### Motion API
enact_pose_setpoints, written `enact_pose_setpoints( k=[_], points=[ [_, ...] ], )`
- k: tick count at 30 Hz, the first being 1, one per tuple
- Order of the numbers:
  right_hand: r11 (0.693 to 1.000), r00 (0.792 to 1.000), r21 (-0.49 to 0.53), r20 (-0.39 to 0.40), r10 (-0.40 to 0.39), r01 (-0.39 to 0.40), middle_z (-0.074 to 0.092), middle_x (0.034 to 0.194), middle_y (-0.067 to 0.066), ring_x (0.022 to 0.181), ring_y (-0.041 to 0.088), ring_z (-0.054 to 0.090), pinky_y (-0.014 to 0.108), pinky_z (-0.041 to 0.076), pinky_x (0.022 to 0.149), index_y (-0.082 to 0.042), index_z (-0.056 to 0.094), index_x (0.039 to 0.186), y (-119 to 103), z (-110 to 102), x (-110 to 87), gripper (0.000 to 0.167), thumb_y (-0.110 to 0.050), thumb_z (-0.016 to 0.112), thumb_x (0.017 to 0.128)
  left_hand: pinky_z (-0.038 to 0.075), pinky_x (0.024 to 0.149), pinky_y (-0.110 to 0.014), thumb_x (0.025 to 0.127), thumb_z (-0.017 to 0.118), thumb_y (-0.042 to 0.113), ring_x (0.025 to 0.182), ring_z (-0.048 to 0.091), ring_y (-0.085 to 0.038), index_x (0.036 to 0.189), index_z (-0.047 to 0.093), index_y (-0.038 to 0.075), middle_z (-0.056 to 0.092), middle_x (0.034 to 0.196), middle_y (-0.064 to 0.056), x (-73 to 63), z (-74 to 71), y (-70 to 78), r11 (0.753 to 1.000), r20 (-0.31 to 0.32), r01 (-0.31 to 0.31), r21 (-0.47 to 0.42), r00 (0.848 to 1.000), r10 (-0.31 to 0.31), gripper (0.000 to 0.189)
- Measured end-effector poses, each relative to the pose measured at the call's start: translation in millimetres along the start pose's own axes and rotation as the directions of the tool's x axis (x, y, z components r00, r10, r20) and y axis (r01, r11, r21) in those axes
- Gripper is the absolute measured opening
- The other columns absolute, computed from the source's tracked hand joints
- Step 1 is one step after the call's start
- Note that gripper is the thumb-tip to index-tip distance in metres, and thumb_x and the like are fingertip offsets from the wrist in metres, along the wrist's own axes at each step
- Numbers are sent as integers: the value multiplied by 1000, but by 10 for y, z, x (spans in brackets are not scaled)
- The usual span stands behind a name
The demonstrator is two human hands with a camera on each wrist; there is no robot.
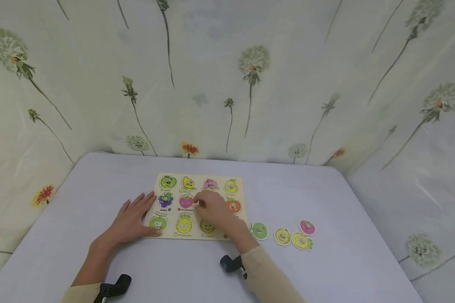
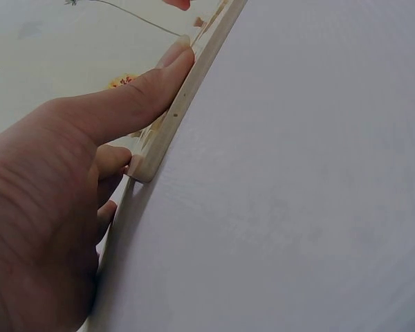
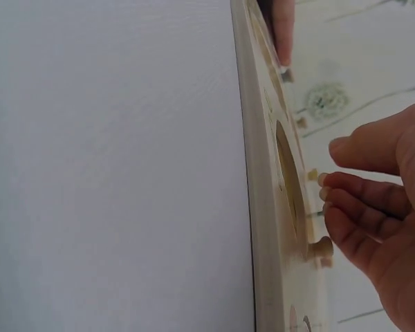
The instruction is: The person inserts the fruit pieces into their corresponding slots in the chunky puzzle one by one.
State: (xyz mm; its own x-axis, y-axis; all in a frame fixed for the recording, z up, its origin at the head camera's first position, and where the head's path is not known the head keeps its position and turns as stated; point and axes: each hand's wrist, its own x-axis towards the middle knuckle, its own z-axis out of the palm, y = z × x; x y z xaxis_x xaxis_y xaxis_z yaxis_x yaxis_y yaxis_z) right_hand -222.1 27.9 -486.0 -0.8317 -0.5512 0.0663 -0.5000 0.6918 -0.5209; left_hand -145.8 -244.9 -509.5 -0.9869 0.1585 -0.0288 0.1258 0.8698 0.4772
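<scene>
A wooden fruit puzzle board [image 1: 179,176] lies on the table, with pictures in rows. My left hand [image 1: 130,219] rests along its left edge, fingers spread, the thumb [image 2: 149,93] lying over the front corner. Above the middle of the board is my right hand [image 1: 218,212], its fingertips beside the strawberry piece [image 1: 186,202]. In the right wrist view, a gap separates the thumb [image 3: 366,146] from the loosely bent fingers, and nothing shows between them. Small knobs [image 3: 322,247] stand up from the board there. Part of the middle row is hidden under the right hand.
Right of the board lie a green round piece [image 1: 259,231], a yellow piece [image 1: 282,237], a pineapple piece [image 1: 300,241] and a purple-pink piece [image 1: 307,227]. A white cloth [image 1: 167,269] covers the table. Behind it hangs a dandelion-patterned curtain [image 1: 204,63].
</scene>
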Motion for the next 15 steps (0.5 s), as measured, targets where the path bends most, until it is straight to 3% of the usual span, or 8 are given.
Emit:
enact_pose_setpoints(
  k=[11,15],
  points=[
    [1000,1000,16,-8,26,-26,60,89,-5,83,12,52,22,47,72,-16,72,103,107,-117,-175,12,-15,65,93,7,120,-67,67,78,65,153,16,-41,157,28,8,24,166,-12,-15,-4,10,1000,-1,2,9,1000,-2,118],
    [998,999,26,-6,53,-53,66,97,-5,87,12,55,24,52,81,-15,73,105,146,-153,-237,15,-15,65,93,7,120,-67,67,78,66,153,16,-41,157,27,8,24,166,-12,-11,1,8,1000,2,-1,12,1000,1,118]
  ],
)
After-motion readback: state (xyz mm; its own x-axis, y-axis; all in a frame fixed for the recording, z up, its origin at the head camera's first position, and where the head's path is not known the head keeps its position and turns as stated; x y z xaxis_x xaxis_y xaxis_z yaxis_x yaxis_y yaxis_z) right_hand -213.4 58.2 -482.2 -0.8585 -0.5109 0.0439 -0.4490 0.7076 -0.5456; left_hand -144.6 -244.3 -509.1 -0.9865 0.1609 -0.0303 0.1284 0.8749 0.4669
